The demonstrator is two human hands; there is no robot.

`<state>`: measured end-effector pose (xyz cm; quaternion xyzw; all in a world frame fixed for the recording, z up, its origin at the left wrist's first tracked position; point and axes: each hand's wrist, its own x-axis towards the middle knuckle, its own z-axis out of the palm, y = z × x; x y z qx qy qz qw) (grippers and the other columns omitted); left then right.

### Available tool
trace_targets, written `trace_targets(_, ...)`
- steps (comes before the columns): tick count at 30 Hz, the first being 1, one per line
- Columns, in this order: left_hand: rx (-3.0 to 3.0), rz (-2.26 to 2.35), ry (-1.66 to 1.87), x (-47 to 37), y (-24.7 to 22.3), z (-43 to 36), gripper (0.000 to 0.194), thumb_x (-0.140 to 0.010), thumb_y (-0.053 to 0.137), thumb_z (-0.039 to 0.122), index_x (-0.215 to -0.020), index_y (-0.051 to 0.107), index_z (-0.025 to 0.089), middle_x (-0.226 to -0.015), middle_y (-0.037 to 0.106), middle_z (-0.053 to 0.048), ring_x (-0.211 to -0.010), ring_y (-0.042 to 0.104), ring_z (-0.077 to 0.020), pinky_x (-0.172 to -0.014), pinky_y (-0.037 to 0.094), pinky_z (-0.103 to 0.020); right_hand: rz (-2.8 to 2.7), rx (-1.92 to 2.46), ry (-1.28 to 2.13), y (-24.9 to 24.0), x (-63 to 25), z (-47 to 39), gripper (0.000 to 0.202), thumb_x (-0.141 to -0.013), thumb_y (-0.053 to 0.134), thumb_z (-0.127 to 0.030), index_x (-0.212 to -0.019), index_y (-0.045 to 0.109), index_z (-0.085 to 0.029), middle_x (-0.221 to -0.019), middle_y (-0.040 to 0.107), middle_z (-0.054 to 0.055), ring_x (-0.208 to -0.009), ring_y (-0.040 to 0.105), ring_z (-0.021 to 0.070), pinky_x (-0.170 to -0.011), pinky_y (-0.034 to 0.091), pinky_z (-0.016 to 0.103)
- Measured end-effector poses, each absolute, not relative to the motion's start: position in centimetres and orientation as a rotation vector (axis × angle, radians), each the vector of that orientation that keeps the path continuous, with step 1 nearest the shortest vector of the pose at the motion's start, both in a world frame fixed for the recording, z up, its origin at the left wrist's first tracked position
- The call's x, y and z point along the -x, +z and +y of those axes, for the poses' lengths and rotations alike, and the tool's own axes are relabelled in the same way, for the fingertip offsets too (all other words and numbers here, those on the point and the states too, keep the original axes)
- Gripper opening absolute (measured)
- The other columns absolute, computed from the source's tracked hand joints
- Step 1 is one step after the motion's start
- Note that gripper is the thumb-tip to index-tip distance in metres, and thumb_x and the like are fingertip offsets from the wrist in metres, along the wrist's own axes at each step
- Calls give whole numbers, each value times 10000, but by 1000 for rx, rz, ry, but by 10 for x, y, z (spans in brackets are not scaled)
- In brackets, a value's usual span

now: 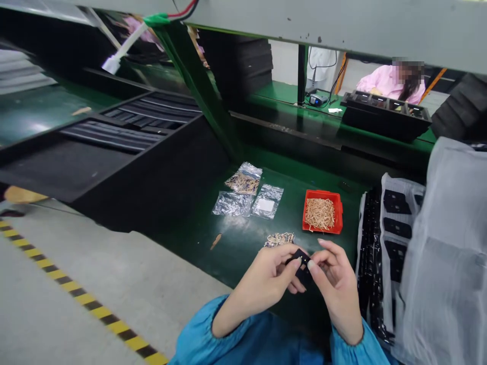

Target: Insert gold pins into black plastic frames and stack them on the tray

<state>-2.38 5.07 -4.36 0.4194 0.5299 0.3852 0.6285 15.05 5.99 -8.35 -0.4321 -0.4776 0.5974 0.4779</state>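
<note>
A small black part (303, 261) with a few bright spots is held up in front of me, over the near edge of the green table. My left hand (272, 276) grips it from the left, thumb on its top face. At its right side, my right hand (335, 284) pinches it with the thumb, its fingers curled behind. Just beyond my left hand lies a small pile of tan and dark pieces (280, 239). Farther back stands a red tray (338, 225) holding many thin tan pieces (319, 213).
Clear plastic bags (233, 204) lie on the green table (190, 246). Black parts in white foam sleeves (449, 243) are stacked at the right. A green post (198, 86) rises at the left. Across the bench, a person in pink (380, 81) sits behind a black bin (384, 119).
</note>
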Motion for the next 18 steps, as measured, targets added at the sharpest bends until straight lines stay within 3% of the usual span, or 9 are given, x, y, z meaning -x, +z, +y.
trace_targets(18, -1007, 1216, 872, 29, -40, 51, 239, -1009, 600, 326, -1175, 680, 173, -853, 775, -53, -704, 831, -230, -637, 684, -288, -1229, 1097, 1374, -83, -144, 61, 329, -999, 711, -358, -1295, 623, -245, -913, 711, 9, -880, 730, 153, -865, 603, 285)
